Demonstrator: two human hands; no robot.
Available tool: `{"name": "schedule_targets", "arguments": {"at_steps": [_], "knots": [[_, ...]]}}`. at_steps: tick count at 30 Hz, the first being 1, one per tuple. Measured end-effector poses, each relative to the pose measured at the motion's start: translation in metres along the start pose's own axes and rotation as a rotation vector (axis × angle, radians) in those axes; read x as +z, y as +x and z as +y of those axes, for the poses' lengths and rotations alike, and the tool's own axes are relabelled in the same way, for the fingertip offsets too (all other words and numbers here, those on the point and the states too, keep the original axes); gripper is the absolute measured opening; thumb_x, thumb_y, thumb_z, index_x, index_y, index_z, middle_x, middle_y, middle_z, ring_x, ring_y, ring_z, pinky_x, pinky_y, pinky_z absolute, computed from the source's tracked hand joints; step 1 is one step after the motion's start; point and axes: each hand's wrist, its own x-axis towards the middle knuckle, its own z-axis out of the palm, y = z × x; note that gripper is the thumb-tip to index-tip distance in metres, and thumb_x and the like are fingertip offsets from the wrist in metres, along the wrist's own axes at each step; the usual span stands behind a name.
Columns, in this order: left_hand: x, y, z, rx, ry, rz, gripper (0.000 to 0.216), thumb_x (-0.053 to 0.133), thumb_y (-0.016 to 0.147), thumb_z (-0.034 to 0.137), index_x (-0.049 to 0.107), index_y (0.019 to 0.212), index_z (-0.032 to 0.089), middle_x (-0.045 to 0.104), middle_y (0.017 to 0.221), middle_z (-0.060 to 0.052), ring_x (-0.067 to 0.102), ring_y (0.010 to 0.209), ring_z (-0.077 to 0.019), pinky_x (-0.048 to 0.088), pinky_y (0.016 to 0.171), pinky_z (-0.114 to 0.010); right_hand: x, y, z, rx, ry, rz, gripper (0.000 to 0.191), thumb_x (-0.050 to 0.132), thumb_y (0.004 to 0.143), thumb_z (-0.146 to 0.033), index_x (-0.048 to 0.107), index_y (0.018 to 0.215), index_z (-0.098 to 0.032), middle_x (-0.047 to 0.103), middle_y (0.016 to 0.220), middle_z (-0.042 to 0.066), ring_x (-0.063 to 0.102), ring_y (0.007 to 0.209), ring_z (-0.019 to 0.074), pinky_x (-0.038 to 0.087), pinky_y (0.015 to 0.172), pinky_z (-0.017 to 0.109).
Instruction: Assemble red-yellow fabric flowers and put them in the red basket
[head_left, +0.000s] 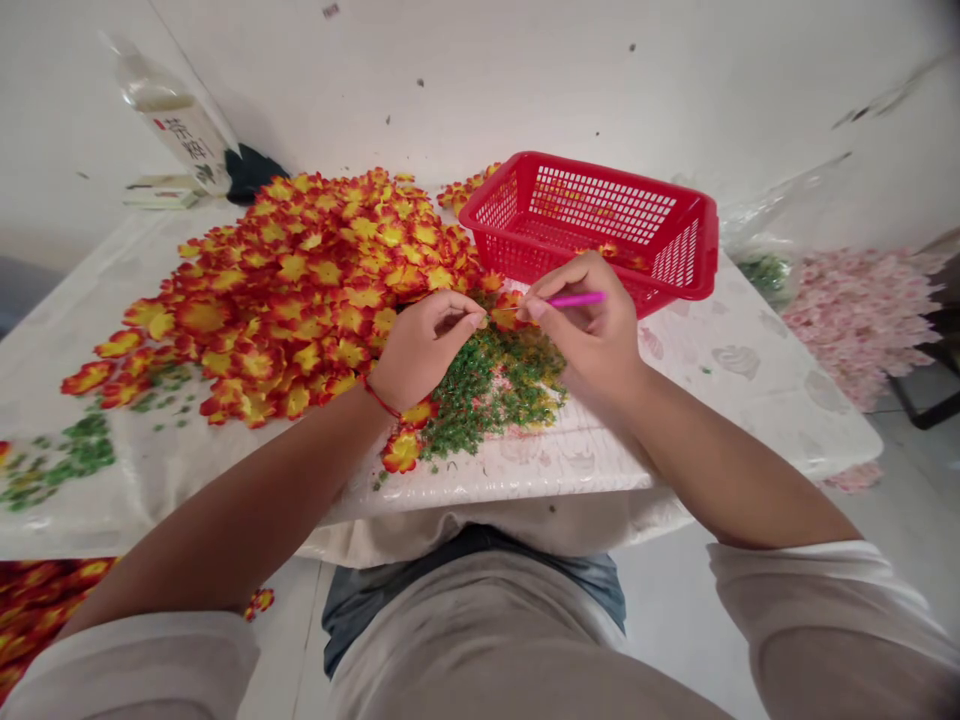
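Observation:
Over a pile of small green plastic sprigs (469, 405), my two hands meet at the fingertips. My right hand (589, 320) is closed around a slim tool with a magenta handle (577, 299); its thin tip points left. Thumb and forefinger of my left hand (427, 340) are pinched together, and whatever they hold is too small to make out. A red cord circles the left wrist. Just left of that hand rises a big heap of red-and-yellow artificial flower heads (330, 270). One loose flower head (402, 452) lies near the table's front edge.
A red plastic basket (585, 255) with some flower heads inside stands behind my right hand. A bottle (176, 125) and a small box (161, 192) are at the back left. Green bits (79, 455) lie at the left. Pink artificial flowers (862, 310) are beyond the table's right edge.

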Motion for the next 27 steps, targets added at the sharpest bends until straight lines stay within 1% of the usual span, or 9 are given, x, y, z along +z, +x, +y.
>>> {"name": "schedule_targets", "arguments": {"at_steps": [5,8,12,17,21,24,27], "knots": [[-0.001,0.002,-0.002,-0.119,-0.238,-0.006,0.026,0.089,0.090,0.043,0.083,0.103,0.020,0.086,0.103,-0.007,0.077,0.095,-0.0209,0.061,0.088,-0.032,0.001,-0.001,-0.005,-0.028,0.114,-0.045,0.018,0.090,0.102,-0.033,0.073,0.102,-0.027,0.083,0.100,0.002,0.083,0.091,0.0195,0.070,0.082,0.036],[0.000,0.001,-0.002,-0.193,-0.396,-0.010,0.028,0.094,0.084,0.042,0.084,0.099,0.021,0.083,0.097,-0.005,0.073,0.090,-0.0185,0.059,0.084,-0.031,0.001,-0.001,-0.005,-0.031,0.131,-0.063,0.018,0.090,0.102,-0.033,0.073,0.102,-0.028,0.084,0.100,0.003,0.083,0.091,0.0200,0.069,0.081,0.036],[0.001,0.001,0.002,-0.232,-0.545,-0.047,0.027,0.098,0.080,0.037,0.083,0.095,0.020,0.077,0.094,-0.003,0.067,0.087,-0.0146,0.056,0.082,-0.028,0.000,-0.001,-0.004,-0.034,0.135,-0.098,0.016,0.089,0.102,-0.033,0.074,0.101,-0.028,0.084,0.098,0.003,0.083,0.091,0.0205,0.069,0.081,0.037],[0.002,0.000,0.003,-0.227,-0.587,-0.112,0.027,0.098,0.083,0.037,0.080,0.095,0.020,0.070,0.092,-0.002,0.063,0.086,-0.0147,0.054,0.080,-0.027,0.000,0.000,-0.004,-0.027,0.110,-0.112,0.017,0.091,0.101,-0.035,0.076,0.101,-0.028,0.084,0.100,0.004,0.084,0.093,0.0227,0.069,0.080,0.038],[0.003,-0.001,0.000,-0.217,-0.654,-0.141,0.027,0.098,0.086,0.034,0.078,0.095,0.019,0.066,0.092,-0.001,0.062,0.088,-0.0135,0.055,0.084,-0.026,-0.001,-0.001,-0.002,-0.031,0.126,-0.108,0.017,0.091,0.101,-0.036,0.077,0.102,-0.028,0.084,0.099,0.003,0.083,0.092,0.0225,0.069,0.081,0.039],[0.003,0.000,-0.003,-0.198,-0.660,-0.147,0.030,0.098,0.087,0.036,0.075,0.096,0.019,0.066,0.094,-0.002,0.062,0.089,-0.0130,0.056,0.086,-0.025,-0.001,-0.002,0.000,-0.040,0.149,-0.102,0.015,0.090,0.101,-0.034,0.077,0.103,-0.028,0.084,0.100,0.003,0.083,0.092,0.0221,0.069,0.081,0.039],[0.004,0.001,-0.008,-0.170,-0.619,-0.134,0.034,0.097,0.089,0.041,0.073,0.096,0.019,0.065,0.094,-0.001,0.062,0.088,-0.0131,0.056,0.084,-0.025,-0.001,-0.002,0.000,-0.046,0.164,-0.104,0.013,0.090,0.102,-0.030,0.077,0.104,-0.027,0.083,0.101,0.003,0.083,0.093,0.0217,0.069,0.082,0.038]]}}
